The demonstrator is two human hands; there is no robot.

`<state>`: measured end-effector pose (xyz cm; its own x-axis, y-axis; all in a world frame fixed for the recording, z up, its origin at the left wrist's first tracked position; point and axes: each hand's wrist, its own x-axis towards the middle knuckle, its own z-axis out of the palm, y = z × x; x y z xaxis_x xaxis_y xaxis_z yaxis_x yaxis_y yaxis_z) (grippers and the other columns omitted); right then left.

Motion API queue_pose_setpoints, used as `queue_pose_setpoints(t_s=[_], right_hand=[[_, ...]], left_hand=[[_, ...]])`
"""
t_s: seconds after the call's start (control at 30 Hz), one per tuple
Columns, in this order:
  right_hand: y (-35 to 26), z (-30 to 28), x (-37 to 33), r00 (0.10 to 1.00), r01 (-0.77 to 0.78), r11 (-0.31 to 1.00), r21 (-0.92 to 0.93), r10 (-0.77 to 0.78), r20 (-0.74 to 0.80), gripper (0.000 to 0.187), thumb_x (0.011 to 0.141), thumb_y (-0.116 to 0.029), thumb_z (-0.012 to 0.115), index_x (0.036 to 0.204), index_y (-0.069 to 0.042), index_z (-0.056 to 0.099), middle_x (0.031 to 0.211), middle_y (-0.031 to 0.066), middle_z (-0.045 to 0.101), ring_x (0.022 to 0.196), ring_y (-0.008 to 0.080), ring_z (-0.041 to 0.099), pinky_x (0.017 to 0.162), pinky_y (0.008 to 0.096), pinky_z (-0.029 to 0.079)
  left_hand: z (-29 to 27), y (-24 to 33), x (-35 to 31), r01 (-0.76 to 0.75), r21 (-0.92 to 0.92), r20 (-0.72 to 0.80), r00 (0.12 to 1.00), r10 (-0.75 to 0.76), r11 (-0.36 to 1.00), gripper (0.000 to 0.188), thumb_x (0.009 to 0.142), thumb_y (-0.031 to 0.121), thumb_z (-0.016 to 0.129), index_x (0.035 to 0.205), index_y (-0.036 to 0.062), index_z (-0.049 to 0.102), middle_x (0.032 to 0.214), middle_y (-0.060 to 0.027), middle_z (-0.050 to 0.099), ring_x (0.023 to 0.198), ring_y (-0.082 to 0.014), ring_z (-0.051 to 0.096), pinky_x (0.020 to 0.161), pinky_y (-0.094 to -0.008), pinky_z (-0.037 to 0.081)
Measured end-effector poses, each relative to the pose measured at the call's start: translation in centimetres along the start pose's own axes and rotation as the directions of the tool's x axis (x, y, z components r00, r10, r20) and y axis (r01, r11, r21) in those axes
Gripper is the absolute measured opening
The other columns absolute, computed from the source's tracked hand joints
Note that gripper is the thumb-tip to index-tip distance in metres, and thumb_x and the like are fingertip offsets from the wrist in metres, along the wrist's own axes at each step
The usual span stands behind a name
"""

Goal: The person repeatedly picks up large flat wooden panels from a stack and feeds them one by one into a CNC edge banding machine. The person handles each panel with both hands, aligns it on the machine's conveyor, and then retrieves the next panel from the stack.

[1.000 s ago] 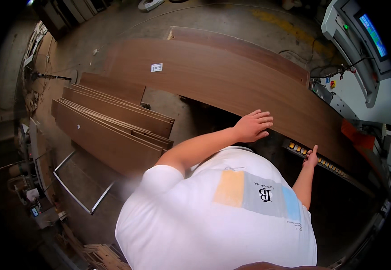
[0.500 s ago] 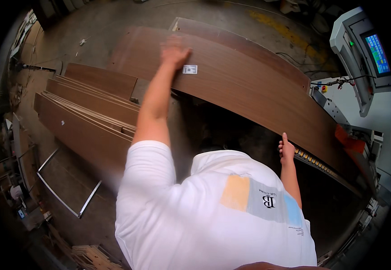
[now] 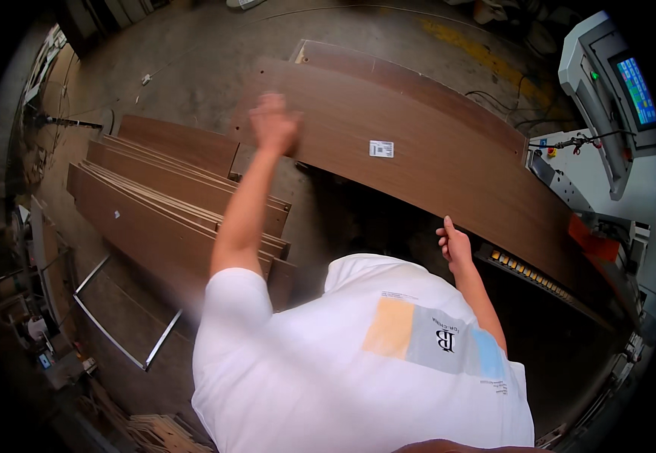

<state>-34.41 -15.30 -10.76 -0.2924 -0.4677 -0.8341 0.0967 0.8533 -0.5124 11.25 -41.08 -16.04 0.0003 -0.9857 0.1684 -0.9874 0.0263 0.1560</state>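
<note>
A long brown wood-grain panel [image 3: 426,162] lies slanting across the middle, with a white printed label [image 3: 381,149] on its face. My left hand [image 3: 273,124] is over the panel's left end, fingers spread though smeared by motion; whether it presses on the surface I cannot tell. At the near long edge is my right hand [image 3: 456,245], fingers curled in with nothing visible in them and thumb pointing up at the edge. Beneath the near edge runs a row of yellow rollers or pads [image 3: 528,272]. Another brown panel [image 3: 396,75] shows beyond the first one.
Several brown panels lie stacked [image 3: 169,208] at the left. A machine with a screen [image 3: 636,89] stands at the right, an orange part [image 3: 593,240] by the panel's right end. A thin metal frame [image 3: 109,325] is on the floor at the lower left. Cables lie behind.
The labelled panel has slid right, its left end now clear of the far-left floor. My left hand has moved back toward that end, and my right hand has shifted left along the edge.
</note>
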Motion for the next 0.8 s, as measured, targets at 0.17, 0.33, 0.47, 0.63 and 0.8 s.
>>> queue_pose_setpoints(t_s=[0.17, 0.33, 0.47, 0.63, 0.8], right_hand=[[-0.2, 0.0, 0.5, 0.999, -0.020, 0.991, 0.134, 0.025, -0.042, 0.045, 0.097, -0.051, 0.061, 0.088, -0.008, 0.067, 0.062, -0.0052, 0.054, 0.046, 0.0036, 0.044, 0.042, 0.0183, 0.030], [0.3, -1.6, 0.7, 0.993, -0.011, 0.977, 0.211, 0.034, -0.110, 0.043, 0.097, -0.050, 0.061, 0.089, -0.008, 0.067, 0.062, -0.0058, 0.054, 0.046, 0.0029, 0.044, 0.042, 0.0179, 0.030], [1.1, -1.9, 1.9, 0.996, 0.039, 0.957, 0.289, -0.013, -0.090, 0.042, 0.098, -0.048, 0.061, 0.088, -0.007, 0.066, 0.062, -0.0045, 0.054, 0.045, 0.0030, 0.043, 0.041, 0.0189, 0.030], [1.5, -4.6, 2.2, 0.966, 0.082, 0.931, 0.355, 0.014, -0.258, 0.041, 0.096, -0.048, 0.064, 0.079, -0.010, 0.062, 0.061, -0.0053, 0.052, 0.045, 0.0053, 0.041, 0.042, 0.0210, 0.030], [2.8, -8.6, 3.2, 0.944, 0.086, 0.924, 0.373, 0.045, -0.328, 0.042, 0.096, -0.047, 0.064, 0.079, -0.008, 0.062, 0.062, -0.0030, 0.055, 0.045, 0.0058, 0.044, 0.041, 0.0216, 0.031]], left_hand=[[1.2, 17.1, -1.4, -0.516, -0.158, 0.143, 0.832, 0.537, 0.842, 0.082, 0.097, 0.061, 0.039, 0.157, 0.0053, 0.024, 0.166, -0.0119, 0.018, 0.154, -0.0237, 0.012, 0.125, -0.0449, 0.008], [1.8, 17.2, 4.7, -0.399, -0.146, 0.178, 0.890, 0.420, 0.905, 0.083, 0.098, 0.061, 0.039, 0.157, 0.0058, 0.023, 0.166, -0.0111, 0.016, 0.154, -0.0256, 0.012, 0.124, -0.0464, 0.007], [2.0, 10.1, 7.5, -0.205, -0.012, 0.103, 0.973, 0.205, 0.979, 0.079, 0.098, 0.056, 0.044, 0.155, 0.0045, 0.027, 0.165, -0.0127, 0.021, 0.153, -0.0290, 0.015, 0.123, -0.0493, 0.011], [0.5, 7.0, 0.7, -0.512, -0.120, 0.033, 0.854, 0.519, 0.851, 0.073, 0.096, 0.047, 0.054, 0.151, 0.0030, 0.035, 0.161, -0.0153, 0.029, 0.151, -0.0303, 0.022, 0.122, -0.0498, 0.014], [-2.4, 12.1, -6.5, -0.635, -0.145, 0.162, 0.741, 0.651, 0.759, 0.071, 0.093, 0.042, 0.058, 0.150, 0.0050, 0.037, 0.160, -0.0114, 0.031, 0.151, -0.0286, 0.023, 0.123, -0.0497, 0.015]])
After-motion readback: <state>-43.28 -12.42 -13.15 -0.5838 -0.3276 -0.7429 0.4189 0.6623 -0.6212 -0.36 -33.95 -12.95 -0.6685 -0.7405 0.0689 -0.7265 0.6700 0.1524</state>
